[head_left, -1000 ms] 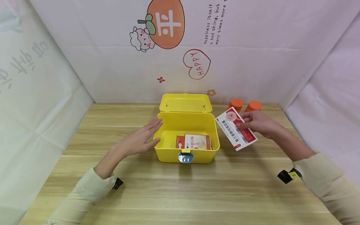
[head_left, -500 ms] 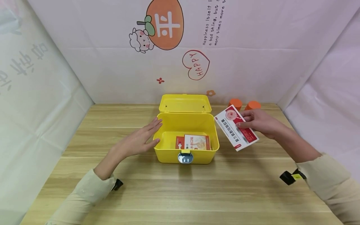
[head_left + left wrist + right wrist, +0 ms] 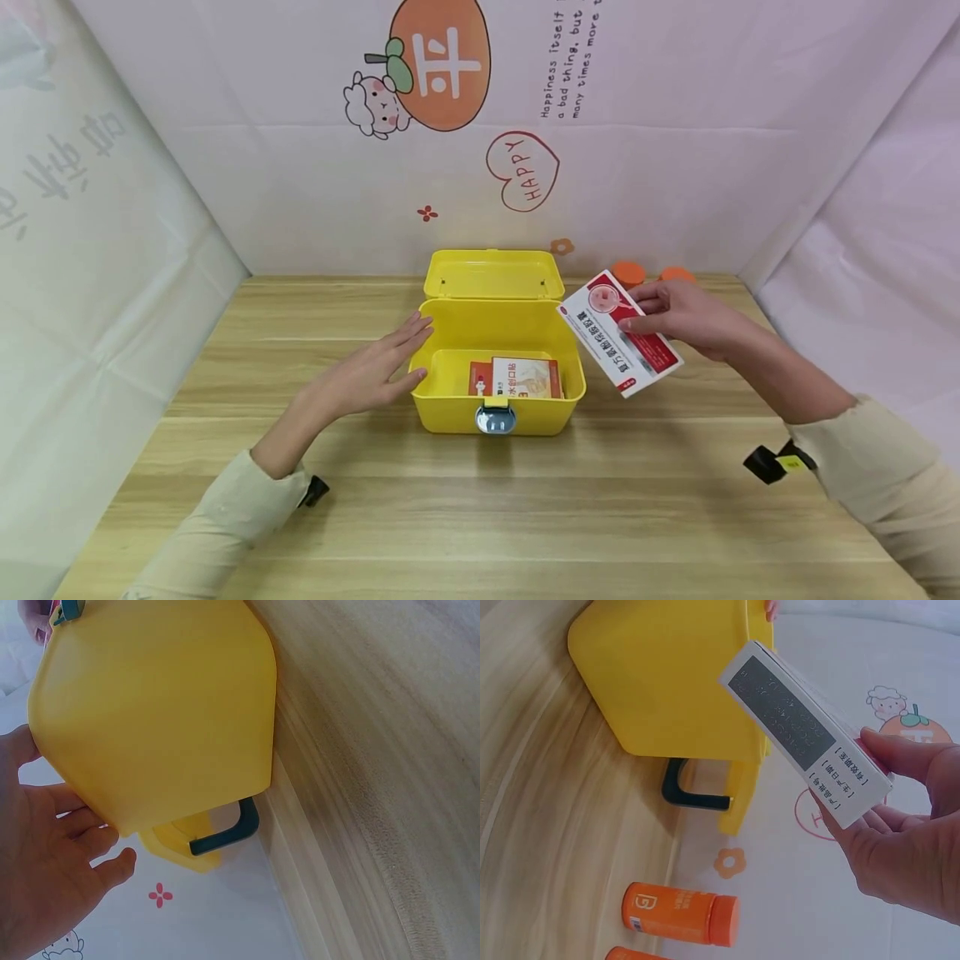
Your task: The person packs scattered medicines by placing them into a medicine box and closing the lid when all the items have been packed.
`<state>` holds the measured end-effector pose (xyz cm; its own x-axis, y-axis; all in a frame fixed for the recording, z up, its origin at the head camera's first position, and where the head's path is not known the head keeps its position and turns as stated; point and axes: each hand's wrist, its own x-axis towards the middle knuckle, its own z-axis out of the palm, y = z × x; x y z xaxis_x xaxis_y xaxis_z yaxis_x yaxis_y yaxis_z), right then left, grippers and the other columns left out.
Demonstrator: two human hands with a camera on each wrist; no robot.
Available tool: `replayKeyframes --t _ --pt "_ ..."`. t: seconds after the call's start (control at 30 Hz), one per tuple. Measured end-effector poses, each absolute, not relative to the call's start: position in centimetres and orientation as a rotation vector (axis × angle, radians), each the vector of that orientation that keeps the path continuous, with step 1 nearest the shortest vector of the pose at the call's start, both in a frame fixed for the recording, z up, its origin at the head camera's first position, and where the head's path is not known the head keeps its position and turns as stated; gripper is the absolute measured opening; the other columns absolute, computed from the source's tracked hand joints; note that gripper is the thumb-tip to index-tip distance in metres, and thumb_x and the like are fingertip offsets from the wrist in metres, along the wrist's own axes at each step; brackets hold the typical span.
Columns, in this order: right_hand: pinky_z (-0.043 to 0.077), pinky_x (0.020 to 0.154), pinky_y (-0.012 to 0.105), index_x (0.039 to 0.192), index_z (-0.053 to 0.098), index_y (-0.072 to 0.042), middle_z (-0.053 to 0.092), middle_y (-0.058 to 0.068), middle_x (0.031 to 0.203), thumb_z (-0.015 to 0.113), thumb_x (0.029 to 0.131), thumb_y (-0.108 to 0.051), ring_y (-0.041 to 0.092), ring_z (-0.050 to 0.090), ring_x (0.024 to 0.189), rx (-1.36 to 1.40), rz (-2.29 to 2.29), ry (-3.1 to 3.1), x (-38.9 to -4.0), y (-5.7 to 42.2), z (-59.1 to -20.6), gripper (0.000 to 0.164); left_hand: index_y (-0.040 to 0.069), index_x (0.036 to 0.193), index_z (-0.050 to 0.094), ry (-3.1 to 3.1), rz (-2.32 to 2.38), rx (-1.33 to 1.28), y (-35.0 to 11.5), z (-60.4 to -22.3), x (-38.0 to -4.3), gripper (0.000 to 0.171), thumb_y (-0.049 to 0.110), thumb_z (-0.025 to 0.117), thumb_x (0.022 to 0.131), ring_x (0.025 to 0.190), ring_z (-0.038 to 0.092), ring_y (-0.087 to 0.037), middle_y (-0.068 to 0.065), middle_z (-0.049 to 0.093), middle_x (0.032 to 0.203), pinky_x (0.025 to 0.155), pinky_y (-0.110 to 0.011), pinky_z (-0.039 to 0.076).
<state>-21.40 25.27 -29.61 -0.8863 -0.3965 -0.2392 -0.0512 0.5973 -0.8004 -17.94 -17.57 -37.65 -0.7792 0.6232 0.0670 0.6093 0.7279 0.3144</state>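
Note:
My right hand (image 3: pixel 690 317) pinches a red and white medicine box (image 3: pixel 611 337) by its right side, thumb on the printed face. In the right wrist view the medicine box (image 3: pixel 806 735) shows a narrow end panel and is held up off the table. A yellow storage case (image 3: pixel 498 325) stands with its lid tipped back. Inside lie a white and orange adhesive bandage box (image 3: pixel 525 377) and a smaller red packet (image 3: pixel 480 378). At the case's left rim rests my left hand (image 3: pixel 367 371), fingers extended; in the left wrist view its fingertips (image 3: pixel 97 840) lie along the edge.
Behind the right hand stand two orange bottles, one (image 3: pixel 679 911) plain in the right wrist view. A dark carrying handle (image 3: pixel 229 832) sticks out behind the case. White printed cloth (image 3: pixel 637 167) walls the wooden table (image 3: pixel 480 517) at the back and sides.
The medicine box in my right hand has shifted slightly up and left, closer to the case's right rim. My left hand keeps its place at the left rim.

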Motion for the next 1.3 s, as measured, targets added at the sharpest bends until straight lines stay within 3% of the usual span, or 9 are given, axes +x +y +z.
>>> replayKeyframes --t 0.3,0.53,0.97,1.3 --pt "0.059 0.074 0.025 0.132 0.056 0.005 0.062 0.018 0.118 0.067 0.094 -0.017 0.019 0.066 0.091 -0.388 -1.087 2.519 -21.3 23.9 -28.7 0.046 0.004 0.158 0.024 2.882 0.488 1.034 -17.5 -37.6 -18.0 0.068 0.036 0.05 0.103 0.155 0.017 -0.03 -0.015 0.018 0.167 0.122 -0.051 0.027" --pt "0.059 0.074 0.025 0.136 0.055 0.006 0.064 0.021 0.119 0.07 0.092 -0.018 0.02 0.066 0.091 -0.368 -1.078 2.52 -21.4 22.4 -28.4 0.053 0.002 0.157 0.025 2.878 0.483 1.05 -17.5 -37.6 -17.9 0.069 0.04 0.047 0.104 0.155 0.017 -0.031 -0.017 0.018 0.166 0.122 -0.05 0.027" --pt "0.059 0.073 0.026 0.128 0.064 0.002 0.072 0.014 0.105 0.073 0.089 -0.014 0.02 0.07 0.084 -0.435 -1.134 2.459 -21.7 20.6 -28.5 0.044 0.001 0.157 0.026 2.886 0.501 1.048 -17.5 -37.6 -17.9 0.068 0.035 0.051 0.103 0.155 0.018 -0.031 -0.016 0.018 0.166 0.122 -0.05 0.028" --pt "0.061 0.076 0.029 0.127 0.065 -0.001 0.071 0.016 0.111 0.073 0.089 -0.019 0.022 0.069 0.088 -0.442 -1.085 2.448 -21.5 19.0 -28.3 0.043 0.001 0.157 0.026 2.887 0.489 1.052 -17.5 -37.6 -17.9 0.067 0.034 0.05 0.104 0.155 0.017 -0.032 -0.017 0.018 0.166 0.121 -0.052 0.028"
